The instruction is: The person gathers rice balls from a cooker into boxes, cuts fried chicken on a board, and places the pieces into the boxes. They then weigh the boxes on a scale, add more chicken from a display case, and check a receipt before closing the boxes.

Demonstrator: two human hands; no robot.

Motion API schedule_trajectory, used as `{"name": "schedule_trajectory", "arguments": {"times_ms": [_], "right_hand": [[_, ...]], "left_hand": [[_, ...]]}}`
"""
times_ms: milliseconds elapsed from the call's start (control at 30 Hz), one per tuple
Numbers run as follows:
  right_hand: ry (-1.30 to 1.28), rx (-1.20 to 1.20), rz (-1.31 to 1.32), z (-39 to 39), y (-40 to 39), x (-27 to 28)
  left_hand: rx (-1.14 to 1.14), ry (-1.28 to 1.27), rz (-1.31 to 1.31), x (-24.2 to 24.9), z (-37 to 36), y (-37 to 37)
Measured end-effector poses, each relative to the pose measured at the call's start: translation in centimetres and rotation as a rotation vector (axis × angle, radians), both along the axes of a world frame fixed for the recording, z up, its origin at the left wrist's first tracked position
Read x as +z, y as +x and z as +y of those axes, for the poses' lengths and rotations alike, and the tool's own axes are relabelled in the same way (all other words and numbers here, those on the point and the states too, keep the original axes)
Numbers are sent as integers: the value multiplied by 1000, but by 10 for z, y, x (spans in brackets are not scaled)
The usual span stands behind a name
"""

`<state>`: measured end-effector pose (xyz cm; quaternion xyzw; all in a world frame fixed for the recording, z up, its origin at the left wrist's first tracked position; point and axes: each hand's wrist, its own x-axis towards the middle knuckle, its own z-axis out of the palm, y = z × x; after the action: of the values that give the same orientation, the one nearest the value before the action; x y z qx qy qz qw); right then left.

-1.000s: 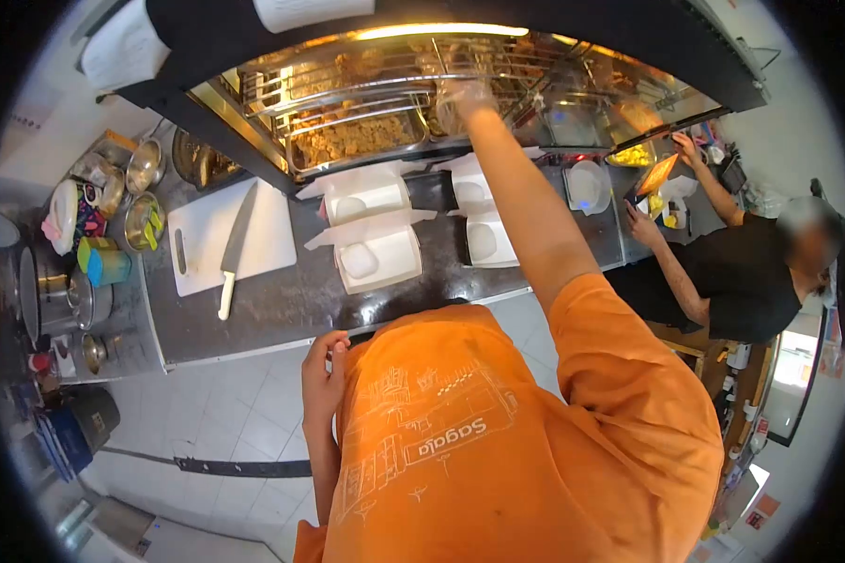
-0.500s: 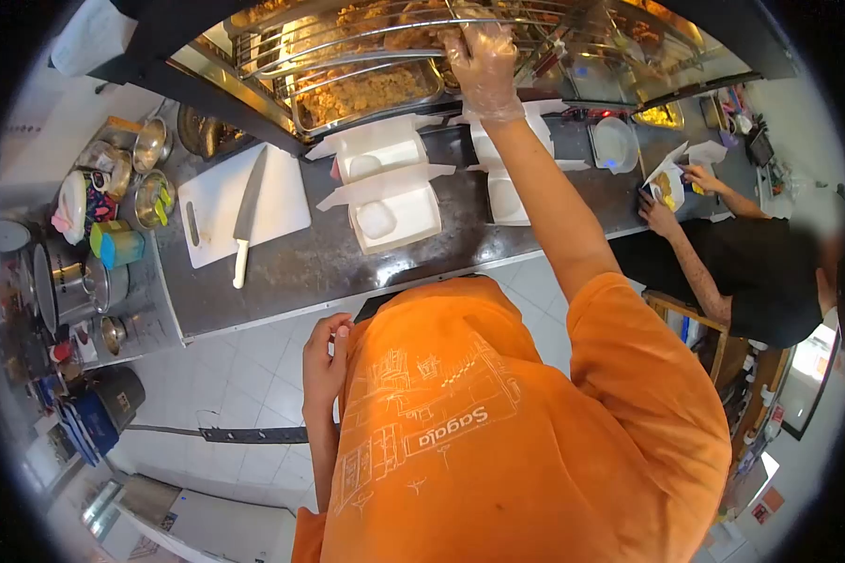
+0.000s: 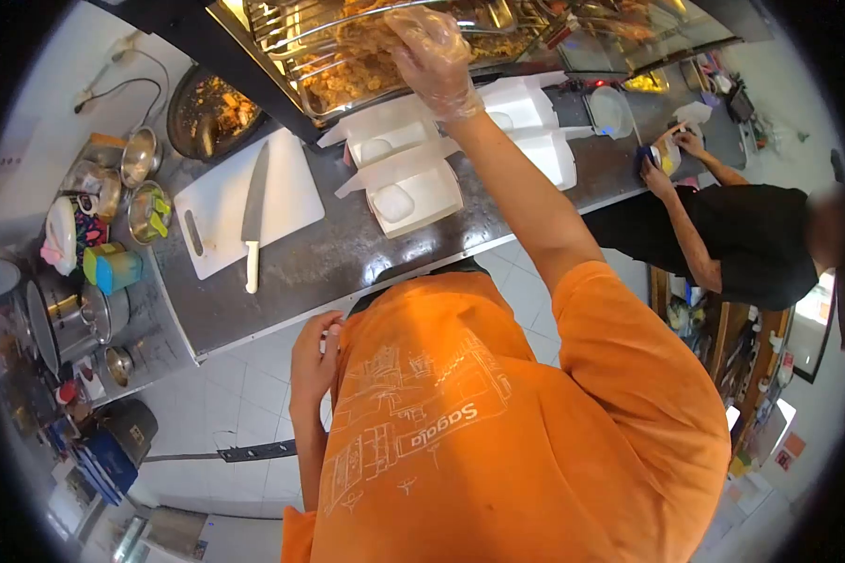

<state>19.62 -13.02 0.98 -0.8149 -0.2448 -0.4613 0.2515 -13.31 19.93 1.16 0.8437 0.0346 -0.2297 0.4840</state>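
My right hand (image 3: pixel 432 64), in a clear plastic glove, is raised at the front of the lit food cabinet. Its fingers are closed on a browned piece of fried chicken (image 3: pixel 368 39), partly hidden by the hand. Behind the wire rack (image 3: pixel 286 39) lies a tray of fried food (image 3: pixel 333 86). Below my wrist, lidded white paper boxes stand with their flaps up; the near left box (image 3: pixel 427 208) holds a white rounded lump (image 3: pixel 393 203). My left hand (image 3: pixel 315 361) hangs beside my orange shirt, fingers loosely bent, holding nothing visible.
On a white cutting board (image 3: pixel 296 192) lies a large knife (image 3: pixel 254 211). A dark pan with food (image 3: pixel 218 111) and metal bowls (image 3: pixel 141 155) stand at the left. To the right, a co-worker in black (image 3: pixel 756 244) handles a food box (image 3: pixel 667 153).
My right hand has drawn back from the rack and moved left, bringing the fried chicken with it. My left hand stays low by my side. The view has shifted slightly.
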Motion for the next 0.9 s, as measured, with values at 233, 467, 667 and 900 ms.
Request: {"name": "schedule_trajectory", "arguments": {"times_ms": [233, 467, 667, 900], "right_hand": [[14, -352, 69, -80, -179, -12], [893, -744, 820, -205, -258, -95], [468, -616, 1079, -307, -211, -199], [9, -587, 521, -195, -207, -82]], "left_hand": [[45, 12, -56, -2, 28, 5], [-46, 19, -21, -1, 7, 18], [-135, 55, -90, 4, -28, 35], [-2, 25, -59, -1, -61, 20]]}}
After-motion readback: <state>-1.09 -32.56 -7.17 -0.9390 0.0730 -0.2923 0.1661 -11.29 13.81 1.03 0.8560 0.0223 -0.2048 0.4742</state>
